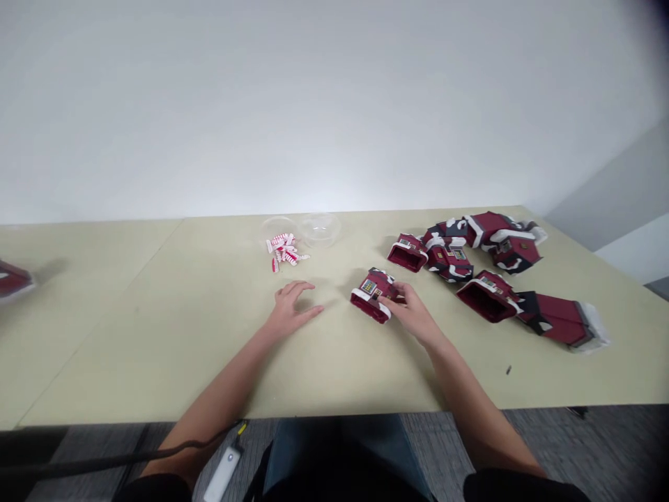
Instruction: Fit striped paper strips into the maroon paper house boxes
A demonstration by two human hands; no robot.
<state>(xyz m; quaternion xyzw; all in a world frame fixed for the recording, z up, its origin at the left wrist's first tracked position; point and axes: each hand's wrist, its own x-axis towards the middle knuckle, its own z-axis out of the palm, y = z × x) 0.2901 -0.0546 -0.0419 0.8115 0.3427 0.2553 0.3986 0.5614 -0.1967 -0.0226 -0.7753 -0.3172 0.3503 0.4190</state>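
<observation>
My right hand [410,310] grips a small dark red house-shaped box [372,293] by its right side. The box has white trim and yellow windows, and its open end faces me. To its left, my left hand [293,307] hovers over the table with thumb and fingers apart, holding nothing. Beyond my left hand, red-and-white striped pieces [283,251] lie in a pile, partly over a clear round dish [272,226]. A second clear dish [320,229] stands just right of it.
Several similar red boxes [449,258] lie grouped on the right of the pale table [209,314], one long one [559,317] nearer me. Another red object [13,279] sits at the far left edge. A tiny dark bit [509,369] lies at front right. A wall stands behind.
</observation>
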